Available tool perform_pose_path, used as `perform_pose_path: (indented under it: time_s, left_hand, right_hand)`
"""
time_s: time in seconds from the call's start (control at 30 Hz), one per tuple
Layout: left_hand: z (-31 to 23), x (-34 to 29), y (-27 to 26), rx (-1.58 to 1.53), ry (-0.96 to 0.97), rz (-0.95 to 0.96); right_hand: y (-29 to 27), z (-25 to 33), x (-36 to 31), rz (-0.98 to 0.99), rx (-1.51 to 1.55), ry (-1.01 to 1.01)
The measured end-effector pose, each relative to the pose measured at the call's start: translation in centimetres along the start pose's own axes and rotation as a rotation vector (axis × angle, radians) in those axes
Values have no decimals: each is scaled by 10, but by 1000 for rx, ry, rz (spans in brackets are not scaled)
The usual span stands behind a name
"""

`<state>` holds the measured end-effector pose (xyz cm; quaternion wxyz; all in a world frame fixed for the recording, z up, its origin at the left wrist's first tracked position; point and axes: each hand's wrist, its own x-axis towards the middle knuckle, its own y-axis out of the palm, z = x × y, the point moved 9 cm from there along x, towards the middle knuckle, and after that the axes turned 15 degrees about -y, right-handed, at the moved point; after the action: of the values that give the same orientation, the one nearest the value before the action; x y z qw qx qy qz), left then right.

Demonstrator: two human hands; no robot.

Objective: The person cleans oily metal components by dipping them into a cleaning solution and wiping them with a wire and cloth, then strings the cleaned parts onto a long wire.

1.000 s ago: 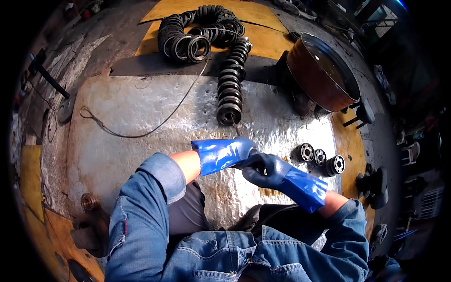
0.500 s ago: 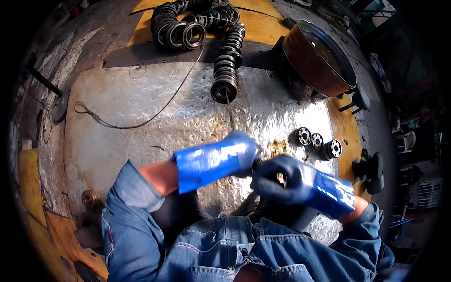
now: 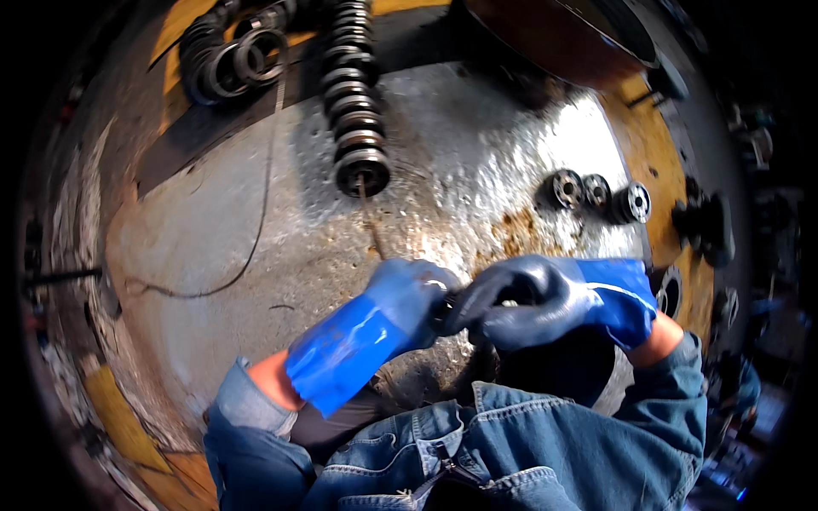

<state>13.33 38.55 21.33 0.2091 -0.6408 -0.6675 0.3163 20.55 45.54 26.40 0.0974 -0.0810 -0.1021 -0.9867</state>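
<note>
Both my hands wear blue rubber gauntlet gloves and meet low in front of my body. My left hand (image 3: 407, 298) is closed around a thin wire cable (image 3: 372, 223). That cable comes out of a long row of dark metal rings (image 3: 360, 140) strung on it, lying away from me on the metal plate (image 3: 213, 328). My right hand (image 3: 532, 300) has curled fingers, their tips pressed together beside the left hand. A small shiny, dark piece (image 3: 441, 294) shows between the two hands; what it is, and which fingers grip it, is partly hidden.
Right of my hands stand a few small round metal parts with holes (image 3: 568, 189). A large rusty drum-like tub (image 3: 554, 38) is at the far right. More strung rings (image 3: 256, 55) lie far left, with a looped cable (image 3: 266, 183) trailing across the plate. Dark parts (image 3: 705, 226) stand at the right edge.
My view has shifted, so the ring row and tub sit further up and the row further left. My hands stay together at the cable end; the right fingers now bend closer to the left hand.
</note>
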Motion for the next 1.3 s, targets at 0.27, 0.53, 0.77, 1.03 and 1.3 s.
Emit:
perform_pose_path:
  time_s: [0.27,0.53,0.77,1.03,1.3]
  left_hand:
    - [87,27,86,-550,-629,131]
    - [137,-21,134,-1316,-1041,75]
    - [117,17,170,-1202,-1186,173]
    - [150,103,242,322,-1026,406]
    - [173,103,261,351,-1166,465]
  right_hand:
    - [-106,-112,-73,-427,103,208]
    - [-323,-190,-259,-810,-1629,964]
    - [-354,-230,-302,-755,-1570,1098]
    - [-304,-239,-293,-899,-774,907]
    - [-150,-262,-186,-781,-111,640]
